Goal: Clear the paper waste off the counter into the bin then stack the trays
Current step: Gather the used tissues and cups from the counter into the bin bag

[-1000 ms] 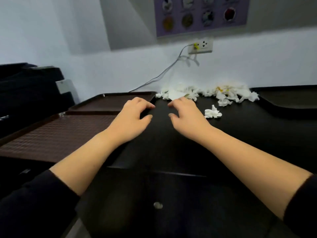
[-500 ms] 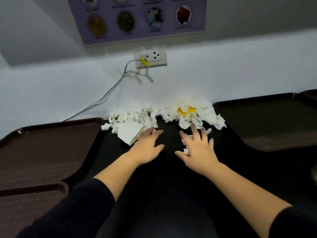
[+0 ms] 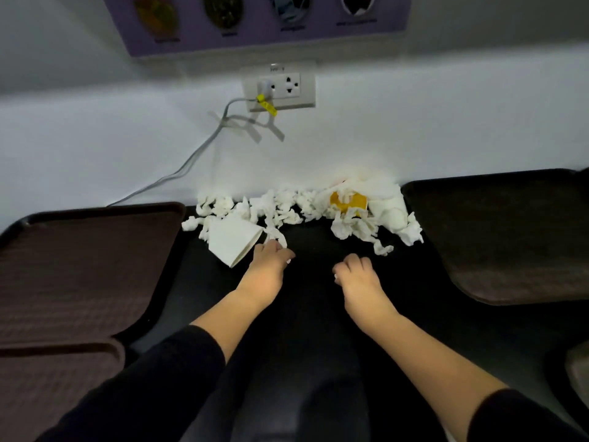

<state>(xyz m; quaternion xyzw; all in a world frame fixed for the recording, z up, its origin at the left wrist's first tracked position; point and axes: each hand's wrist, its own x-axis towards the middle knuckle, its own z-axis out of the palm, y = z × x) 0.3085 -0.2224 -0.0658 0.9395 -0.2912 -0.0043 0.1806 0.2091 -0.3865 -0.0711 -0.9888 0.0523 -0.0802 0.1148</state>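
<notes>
A black worktop (image 3: pixel 312 314) is seen running back to a white wall (image 3: pixel 414 138), with its middle strip left bare between the trays. The left side is taken up by a brown tray (image 3: pixel 79 266) whose dark rim lies close beside the left forearm, and a second tray (image 3: pixel 54 387) is set just in front of it, their rims nearly touching. On the right, a dark tray (image 3: pixel 510 237) is laid with its back edge near the wall; part of another tray (image 3: pixel 578 371) is cut off at the frame's right edge.

Along the foot of the wall, between the left and right trays, a heap of paper waste (image 3: pixel 287 208) is spread: crumpled white tissues, with a yellow scrap (image 3: pixel 349 200) among them toward the right. A flattened white paper cup (image 3: pixel 231 239) is seen at the heap's left front, tilted, near the left tray's rim. One tissue ball (image 3: pixel 382 249) lies apart, just in front of the heap.

The left hand (image 3: pixel 266 269) is placed beside the cup's lower edge, fingers curled onto a tissue strip (image 3: pixel 277 237); whether it is pinched cannot be told. The right hand (image 3: pixel 355 272) is held curled over the bare worktop, short of the heap; something white shows at its thumb, but what is held, if anything, cannot be told.

A socket (image 3: pixel 280 89) and a taped cable (image 3: pixel 204 148) are fixed on the wall above.
</notes>
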